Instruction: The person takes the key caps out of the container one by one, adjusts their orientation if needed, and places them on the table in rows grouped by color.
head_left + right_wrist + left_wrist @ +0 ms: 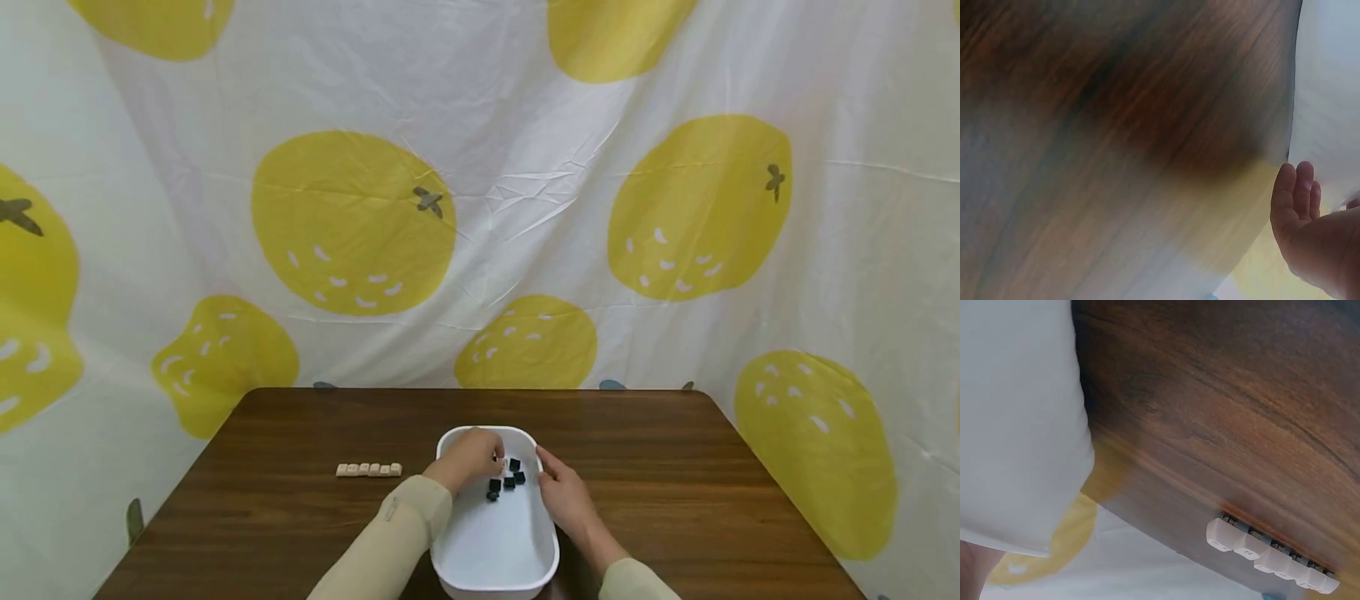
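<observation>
A white plastic bin [495, 533] stands near the middle of the table. My left hand [474, 454] reaches down into its far part, fingertips bent together around a small white keycap [505, 464] with something dark beside it. Several small black key pieces [509, 482] lie loose on the bin floor just below that hand. My right hand [564, 493] grips the bin's right wall, thumb at the rim and fingers along the outside. In the right wrist view its fingers [1302, 190] lie against the wall. The left wrist view shows mostly the bin's outside [1016, 425].
To the left of the bin, several white keycaps [369, 470] form a straight row on the dark wooden table [300, 533]; dark switch bases show beneath them in the left wrist view. A lemon-print cloth [525, 208] hangs behind the table's far edge.
</observation>
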A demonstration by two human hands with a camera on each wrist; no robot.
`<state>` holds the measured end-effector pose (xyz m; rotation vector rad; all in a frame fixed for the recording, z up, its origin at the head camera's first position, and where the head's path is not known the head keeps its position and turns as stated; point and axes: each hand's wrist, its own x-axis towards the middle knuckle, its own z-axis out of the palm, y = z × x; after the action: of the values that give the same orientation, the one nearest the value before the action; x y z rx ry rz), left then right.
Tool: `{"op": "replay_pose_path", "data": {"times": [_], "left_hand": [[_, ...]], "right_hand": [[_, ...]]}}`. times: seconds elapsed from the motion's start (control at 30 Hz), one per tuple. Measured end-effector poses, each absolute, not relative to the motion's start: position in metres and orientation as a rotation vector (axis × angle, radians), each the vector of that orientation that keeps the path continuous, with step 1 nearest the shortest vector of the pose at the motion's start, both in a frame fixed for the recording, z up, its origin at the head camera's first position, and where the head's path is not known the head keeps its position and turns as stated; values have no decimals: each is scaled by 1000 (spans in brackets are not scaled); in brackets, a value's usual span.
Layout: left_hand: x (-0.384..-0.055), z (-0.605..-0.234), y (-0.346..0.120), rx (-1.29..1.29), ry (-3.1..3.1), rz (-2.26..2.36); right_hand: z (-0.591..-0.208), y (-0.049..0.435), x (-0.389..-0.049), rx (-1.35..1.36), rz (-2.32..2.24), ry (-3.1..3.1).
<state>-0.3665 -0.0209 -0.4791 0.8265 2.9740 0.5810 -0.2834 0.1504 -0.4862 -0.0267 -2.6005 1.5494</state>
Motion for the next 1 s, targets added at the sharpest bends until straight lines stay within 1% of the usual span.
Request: {"op": "replay_pose_path", "data": {"times": [0.1,0.2,0.4,0.57,1.0], "left_hand": [[-366,-476,-25,885,2988,653],[-365,-472,-29,890,2982,707],[-364,-468,-32,757,2924,811],[-364,-468,-35,673,2892,908],[-361,-467,-49,809,2892,1096]], "right_hand": [[-486,149,-283,-71,1519,-2587],[-485,147,-281,-104,1483,-2577],[-483,141,-279,-183,1405,-2580],[-483,144,-280,-163,1397,-2571],[-481,149,-283,-94,1427,-2619]]}}
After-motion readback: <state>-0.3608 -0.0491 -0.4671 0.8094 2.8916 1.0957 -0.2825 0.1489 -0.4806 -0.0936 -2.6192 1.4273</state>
